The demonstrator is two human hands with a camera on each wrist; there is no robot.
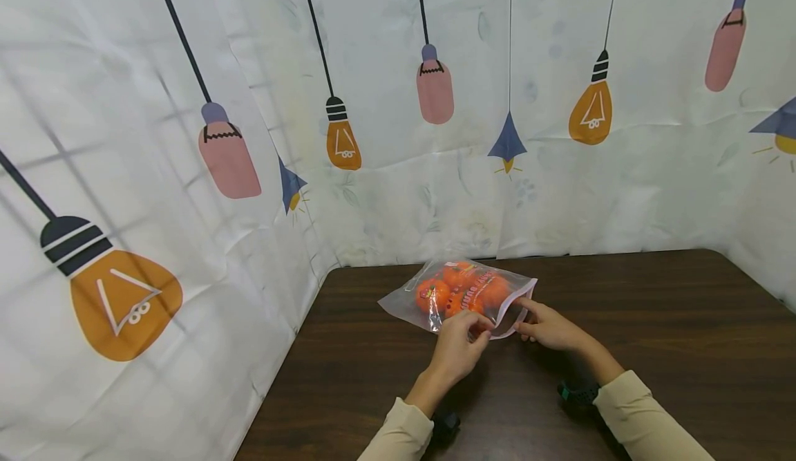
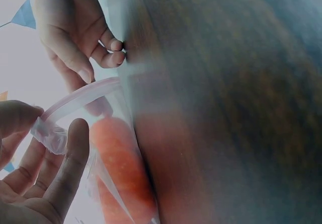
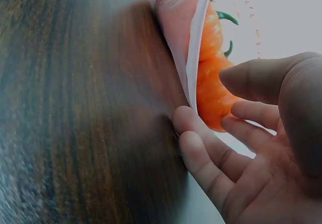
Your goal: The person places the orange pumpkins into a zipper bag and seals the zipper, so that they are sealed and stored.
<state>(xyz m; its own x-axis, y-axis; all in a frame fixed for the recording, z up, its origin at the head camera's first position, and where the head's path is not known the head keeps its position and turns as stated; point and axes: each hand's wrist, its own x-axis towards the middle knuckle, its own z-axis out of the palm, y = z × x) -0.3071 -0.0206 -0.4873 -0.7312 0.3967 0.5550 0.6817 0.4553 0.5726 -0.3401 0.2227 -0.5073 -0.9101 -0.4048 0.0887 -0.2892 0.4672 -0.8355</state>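
A clear plastic zip bag [image 1: 398, 302] with pink lettering and a pale pink rim lies on the dark table, its mouth parted toward the right. Several round orange toy pumpkins [image 1: 432, 295] are inside; green stems show on some in the right wrist view. My left hand [image 1: 460, 347] pinches the near corner of the bag's mouth, where the plastic bunches up in the left wrist view. At the other side of the mouth, my right hand [image 1: 550, 326] reaches in with loosely bent fingers. Its fingertips [image 3: 185, 117] touch the rim, while the thumb stands apart from them.
The brown wooden table [image 1: 659, 309] extends around the bag on both sides. A white cloth [image 1: 385, 205] printed with hanging lamps rises behind it and along the left. Dark wrist straps [image 1: 578, 393] sit below the rolled cream sleeves [image 1: 643, 412].
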